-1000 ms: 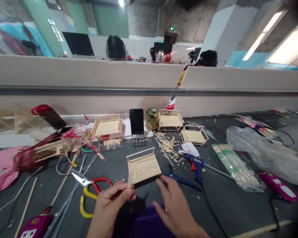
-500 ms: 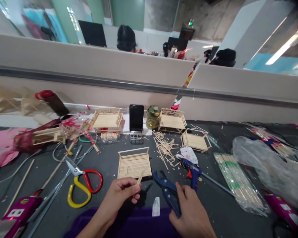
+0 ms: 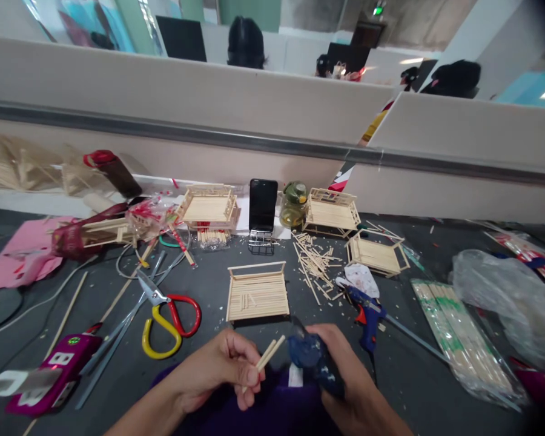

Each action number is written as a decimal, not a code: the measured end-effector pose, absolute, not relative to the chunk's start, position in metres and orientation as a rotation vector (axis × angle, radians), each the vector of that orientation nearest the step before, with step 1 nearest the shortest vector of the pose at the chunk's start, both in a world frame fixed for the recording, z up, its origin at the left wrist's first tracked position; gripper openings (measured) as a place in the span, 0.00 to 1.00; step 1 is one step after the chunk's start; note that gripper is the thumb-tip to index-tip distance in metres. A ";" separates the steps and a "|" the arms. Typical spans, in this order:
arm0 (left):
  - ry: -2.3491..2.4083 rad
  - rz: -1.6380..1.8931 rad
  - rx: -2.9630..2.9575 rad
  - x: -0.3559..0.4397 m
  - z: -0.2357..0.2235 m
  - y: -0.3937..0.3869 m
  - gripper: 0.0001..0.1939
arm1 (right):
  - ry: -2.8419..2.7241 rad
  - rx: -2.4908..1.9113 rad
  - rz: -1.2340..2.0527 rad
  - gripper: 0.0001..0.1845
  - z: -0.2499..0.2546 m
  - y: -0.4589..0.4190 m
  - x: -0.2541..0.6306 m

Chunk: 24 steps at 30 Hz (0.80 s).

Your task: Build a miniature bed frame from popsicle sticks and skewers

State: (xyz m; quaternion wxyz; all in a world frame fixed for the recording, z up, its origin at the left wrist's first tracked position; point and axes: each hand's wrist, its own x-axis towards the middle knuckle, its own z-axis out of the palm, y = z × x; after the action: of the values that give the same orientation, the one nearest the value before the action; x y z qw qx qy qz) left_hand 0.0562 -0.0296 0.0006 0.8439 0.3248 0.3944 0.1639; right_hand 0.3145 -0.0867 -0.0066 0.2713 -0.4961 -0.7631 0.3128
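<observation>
Between thumb and fingers, my left hand (image 3: 229,370) pinches two thin wooden sticks (image 3: 270,352) that point up and to the right. My right hand (image 3: 347,378) is wrapped round dark blue hand cutters (image 3: 315,360), blurred by motion; their jaws are turned toward the sticks, a small distance off. Just beyond both hands lies a small stick-built platform (image 3: 258,297) with a rail along its back edge. A few short stick pieces (image 3: 246,301) rest on its slats.
Red-and-yellow scissors (image 3: 170,321) lie at left, near a purple device (image 3: 59,369). A blue glue gun (image 3: 367,315) and bagged sticks (image 3: 463,339) are at right. Loose sticks (image 3: 315,263), a phone (image 3: 262,206), a green-lidded jar (image 3: 294,204) and finished stick models (image 3: 331,212) stand behind.
My right hand has lifted and turned the cutters toward the left hand. The sticks in my left hand now slant more to the right. The camera view has shifted left and downward.
</observation>
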 end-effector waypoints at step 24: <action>0.818 0.154 0.625 0.053 -0.015 -0.032 0.15 | -2.205 -1.013 0.854 0.35 -0.022 -0.076 0.309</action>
State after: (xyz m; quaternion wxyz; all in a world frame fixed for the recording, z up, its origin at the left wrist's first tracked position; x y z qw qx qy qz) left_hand 0.0531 -0.0322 -0.0152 0.8676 0.2988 0.3908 0.0734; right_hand 0.3087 -0.0762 -0.0219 0.2807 -0.3781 -0.8226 0.3187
